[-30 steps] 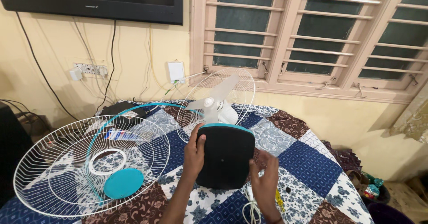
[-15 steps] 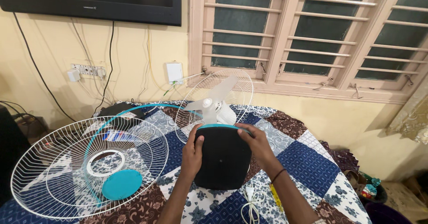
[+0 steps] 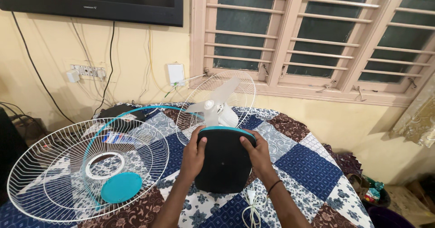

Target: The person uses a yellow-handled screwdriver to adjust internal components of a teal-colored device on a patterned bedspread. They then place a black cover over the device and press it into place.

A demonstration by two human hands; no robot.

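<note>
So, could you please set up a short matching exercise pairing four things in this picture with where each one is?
Things:
1. black fan base
2. loose white grille
3. teal round cap
4. white plug and cord

Places:
A. lying inside the loose grille
B. flat on the quilt, to the person's left
C. held on both sides by the left hand and right hand
D. on the quilt just below the base

Pairs: 1-C, 2-B, 3-A, 4-D

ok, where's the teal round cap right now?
Head view, lower left: the teal cap lies on the detached white fan grille on the patchwork quilt, left of the left hand gripping the black fan base.
</note>
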